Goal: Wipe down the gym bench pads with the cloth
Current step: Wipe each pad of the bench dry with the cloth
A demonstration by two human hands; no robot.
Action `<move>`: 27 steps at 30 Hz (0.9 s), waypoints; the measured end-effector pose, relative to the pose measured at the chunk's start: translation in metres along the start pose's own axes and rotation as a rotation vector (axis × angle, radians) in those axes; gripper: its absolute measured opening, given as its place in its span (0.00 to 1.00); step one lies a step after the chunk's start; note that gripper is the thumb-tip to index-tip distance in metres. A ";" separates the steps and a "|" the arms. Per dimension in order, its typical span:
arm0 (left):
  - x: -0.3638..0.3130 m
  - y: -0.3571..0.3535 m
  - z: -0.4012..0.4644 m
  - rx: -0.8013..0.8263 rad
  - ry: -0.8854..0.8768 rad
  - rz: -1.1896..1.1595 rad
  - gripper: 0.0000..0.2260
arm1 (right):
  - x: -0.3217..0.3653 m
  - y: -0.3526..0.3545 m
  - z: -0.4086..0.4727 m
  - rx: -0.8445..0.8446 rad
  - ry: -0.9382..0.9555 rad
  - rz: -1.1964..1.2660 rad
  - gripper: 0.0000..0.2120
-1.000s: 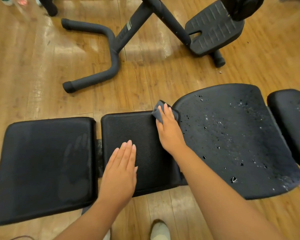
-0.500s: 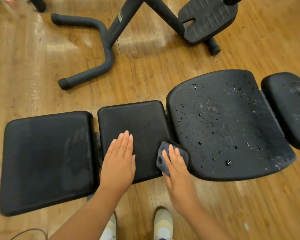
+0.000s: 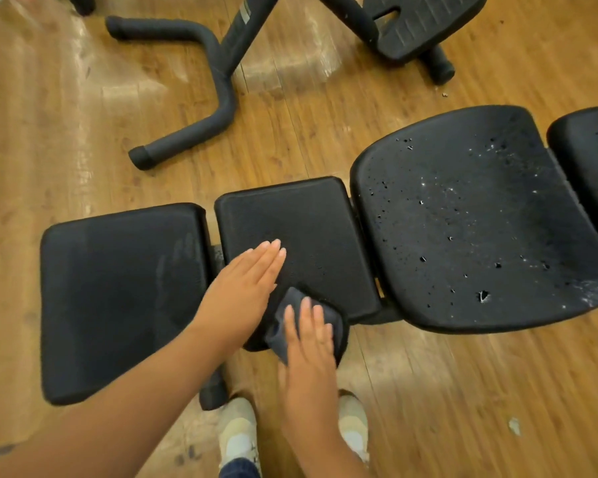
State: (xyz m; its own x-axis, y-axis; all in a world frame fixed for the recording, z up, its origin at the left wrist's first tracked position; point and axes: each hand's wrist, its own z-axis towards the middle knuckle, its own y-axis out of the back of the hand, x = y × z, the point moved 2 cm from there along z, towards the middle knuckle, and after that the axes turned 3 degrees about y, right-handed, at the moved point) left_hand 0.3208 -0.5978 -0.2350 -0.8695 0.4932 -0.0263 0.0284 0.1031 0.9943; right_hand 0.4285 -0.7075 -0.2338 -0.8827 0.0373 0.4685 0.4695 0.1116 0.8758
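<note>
A black gym bench runs left to right with several pads. My right hand (image 3: 308,336) presses a dark grey cloth (image 3: 290,305) onto the near edge of the small middle pad (image 3: 308,222). My left hand (image 3: 246,277) lies flat, fingers together, on the same pad's near left part, holding nothing. The left pad (image 3: 118,288) shows a faint handprint smear. The large curved pad (image 3: 463,219) on the right is speckled with droplets and white flecks. A further pad (image 3: 594,153) is cut off at the right edge.
The bench stands on a wooden floor (image 3: 66,132). Another machine's black curved base tube (image 3: 194,81) and footplate (image 3: 425,19) lie beyond the bench. My two light shoes (image 3: 239,439) stand just in front of the bench leg (image 3: 214,391).
My right hand drew the cloth from the middle pad's far right corner to its near edge, then left along that edge. My left hand stayed flat on the pad.
</note>
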 end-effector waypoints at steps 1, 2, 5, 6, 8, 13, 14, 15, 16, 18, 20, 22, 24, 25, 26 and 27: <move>0.003 0.000 0.000 0.008 -0.030 0.011 0.23 | 0.010 -0.004 -0.002 0.000 0.017 0.002 0.33; 0.004 0.001 0.000 0.014 -0.044 0.017 0.23 | 0.016 -0.006 -0.002 -0.002 0.028 0.006 0.32; 0.004 0.001 -0.001 0.007 -0.037 0.007 0.24 | 0.012 -0.004 -0.001 0.033 0.106 -0.005 0.31; 0.004 0.001 -0.002 -0.001 -0.030 0.005 0.23 | 0.008 -0.001 -0.001 0.057 0.159 -0.028 0.30; 0.003 -0.001 -0.002 -0.007 -0.025 0.002 0.23 | -0.006 0.005 -0.001 0.096 0.255 -0.096 0.29; 0.000 -0.002 -0.002 0.010 0.015 0.010 0.23 | -0.070 0.033 0.007 0.035 0.156 -0.136 0.34; -0.001 -0.002 -0.003 0.006 0.026 0.005 0.23 | -0.078 0.037 0.010 0.034 0.119 -0.124 0.37; -0.002 -0.002 -0.003 -0.004 0.035 -0.004 0.22 | -0.082 0.041 0.013 0.034 0.093 -0.100 0.40; -0.003 -0.002 -0.004 -0.018 0.042 -0.014 0.22 | -0.081 0.040 0.014 0.023 0.070 -0.065 0.40; -0.005 -0.002 -0.004 -0.037 0.050 -0.021 0.22 | -0.072 0.037 0.013 -0.030 -0.019 0.039 0.38; -0.005 -0.003 -0.004 -0.047 0.051 -0.015 0.22 | -0.055 0.029 0.004 -0.074 -0.107 0.103 0.34; -0.005 -0.004 -0.004 -0.046 0.047 -0.006 0.22 | -0.029 0.015 -0.005 -0.071 -0.083 0.085 0.36; -0.004 -0.006 -0.004 -0.047 0.037 0.005 0.22 | 0.003 -0.004 -0.011 -0.013 0.011 0.028 0.41; -0.004 -0.007 -0.004 -0.044 0.028 0.008 0.22 | 0.015 -0.013 -0.014 0.002 0.053 -0.007 0.44; -0.003 -0.007 -0.003 -0.040 0.018 0.012 0.22 | 0.023 -0.018 -0.015 0.011 0.075 -0.026 0.44; -0.002 -0.007 -0.003 -0.037 0.009 0.013 0.22 | 0.025 -0.021 -0.015 0.015 0.093 -0.037 0.43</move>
State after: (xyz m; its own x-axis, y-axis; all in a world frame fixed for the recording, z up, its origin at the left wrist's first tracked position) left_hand 0.3207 -0.6020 -0.2417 -0.8736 0.4865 -0.0130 0.0212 0.0647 0.9977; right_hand 0.3972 -0.7242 -0.2387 -0.8933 -0.0594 0.4454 0.4360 0.1257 0.8911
